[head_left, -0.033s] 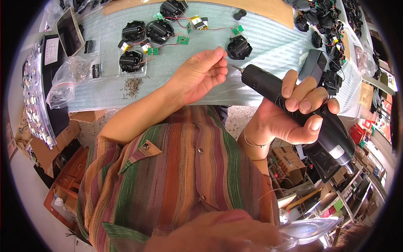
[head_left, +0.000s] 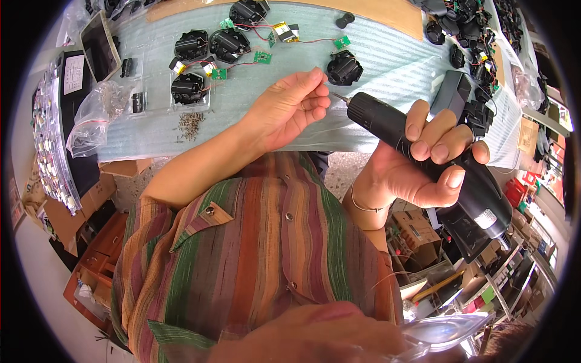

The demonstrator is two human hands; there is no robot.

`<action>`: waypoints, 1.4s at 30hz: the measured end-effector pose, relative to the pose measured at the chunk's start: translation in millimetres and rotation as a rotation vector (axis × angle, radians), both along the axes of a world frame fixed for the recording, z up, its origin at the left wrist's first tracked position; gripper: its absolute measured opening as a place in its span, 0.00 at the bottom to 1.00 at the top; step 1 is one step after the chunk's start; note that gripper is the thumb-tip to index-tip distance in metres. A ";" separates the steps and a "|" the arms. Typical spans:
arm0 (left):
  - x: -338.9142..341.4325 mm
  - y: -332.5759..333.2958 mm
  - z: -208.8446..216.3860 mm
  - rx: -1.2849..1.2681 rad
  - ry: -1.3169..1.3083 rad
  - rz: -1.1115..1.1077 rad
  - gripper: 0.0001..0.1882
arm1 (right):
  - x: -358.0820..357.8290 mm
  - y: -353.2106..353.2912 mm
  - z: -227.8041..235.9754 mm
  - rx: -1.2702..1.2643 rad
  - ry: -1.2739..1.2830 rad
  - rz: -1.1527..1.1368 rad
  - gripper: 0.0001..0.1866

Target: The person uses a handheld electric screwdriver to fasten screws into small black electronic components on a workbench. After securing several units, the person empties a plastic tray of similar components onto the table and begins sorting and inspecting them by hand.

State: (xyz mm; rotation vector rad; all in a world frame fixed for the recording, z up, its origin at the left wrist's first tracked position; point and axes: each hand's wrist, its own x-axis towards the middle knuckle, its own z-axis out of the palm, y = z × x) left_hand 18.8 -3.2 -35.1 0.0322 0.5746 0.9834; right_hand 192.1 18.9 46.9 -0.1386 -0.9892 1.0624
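The right hand (head_left: 417, 163) is clenched around a black electric screwdriver (head_left: 430, 163), held above the near edge of the surface (head_left: 387, 66), which is covered with pale green foam sheet; the tool slants with its bit tip (head_left: 336, 95) pointing toward the left hand (head_left: 287, 109). The left hand's fingers (head_left: 315, 81) are pinched together right at the bit tip; whether they grip a small screw there cannot be told. Just beyond the bit, on the surface, lies a black plastic housing (head_left: 345, 68) with a small green circuit board (head_left: 342, 42) wired beside it. Toward the far left of the surface sit several more black housings (head_left: 190, 88) with green boards and red wires, and a small heap of loose screws (head_left: 190, 124) lies near the front left edge. A clear plastic bag (head_left: 97, 115) hangs over the left edge. The person wears a striped shirt (head_left: 260, 242).
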 end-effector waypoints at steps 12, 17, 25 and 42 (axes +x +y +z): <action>17.3 -1.5 23.5 -0.049 0.089 0.038 0.14 | -1.9 1.5 -10.3 0.025 -0.096 -0.055 0.22; 20.2 -2.4 24.8 -0.071 0.058 0.025 0.13 | -3.6 2.8 -12.5 0.038 -0.102 -0.072 0.23; 21.4 -3.5 20.4 -0.079 -0.001 0.052 0.14 | -1.5 3.9 -14.4 0.051 -0.129 -0.035 0.23; 31.2 2.0 20.2 -0.009 0.010 0.122 0.11 | -20.8 9.7 -0.5 -0.012 -0.062 -0.131 0.19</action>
